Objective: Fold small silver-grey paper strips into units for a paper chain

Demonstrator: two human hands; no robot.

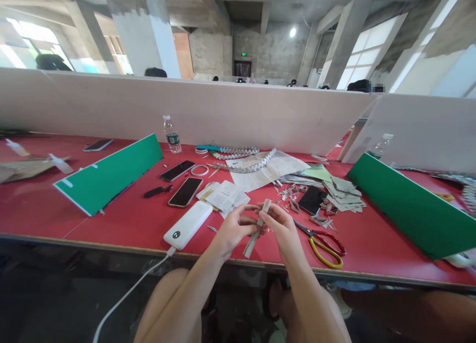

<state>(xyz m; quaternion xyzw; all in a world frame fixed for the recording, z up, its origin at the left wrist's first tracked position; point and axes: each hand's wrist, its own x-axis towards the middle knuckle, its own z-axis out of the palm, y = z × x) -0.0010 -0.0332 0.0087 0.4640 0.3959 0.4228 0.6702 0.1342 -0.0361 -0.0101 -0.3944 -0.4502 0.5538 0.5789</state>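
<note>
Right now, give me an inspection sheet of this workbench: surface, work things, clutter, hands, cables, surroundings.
Surface: red table, in a pale divider wall.
Work things: folded paper strip held over the table's front edge; scissors lying beside the right hand.
Clutter: white power bank, two phones, paper scraps, folded paper chains, newspaper sheets, water bottle, green boards.
Hands: left hand and right hand both pinch the strip with their fingers.
Cables: white cable runs from the power bank down off the table's edge.
Surroundings: concrete hall, bright windows, other people's heads behind the divider.
</note>
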